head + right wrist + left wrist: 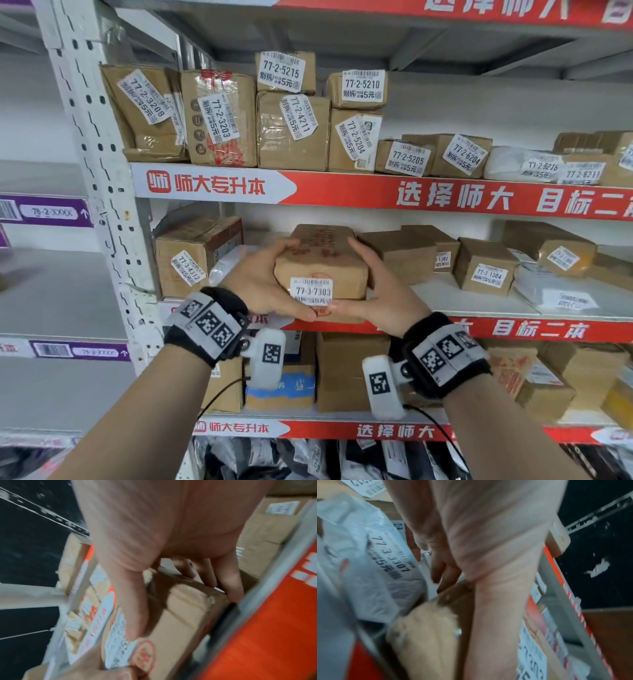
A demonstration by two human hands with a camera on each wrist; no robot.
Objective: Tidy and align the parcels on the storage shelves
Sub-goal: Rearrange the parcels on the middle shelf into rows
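White metal storage shelves (pixel 102 192) with red edge banners are carrying rows of labelled brown parcels, with four tiers showing. At the front edge of the third tier, one parcel labelled 77-3-7303 (pixel 320 265) is being held label-outward, probably so that it can be squared with its neighbours. Two hands are gripping it, the left hand (pixel 263 281) and right hand (pixel 380 291) each curling around one side.

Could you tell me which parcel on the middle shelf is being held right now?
Parcel 77-3-7303: the left hand and right hand grip it.
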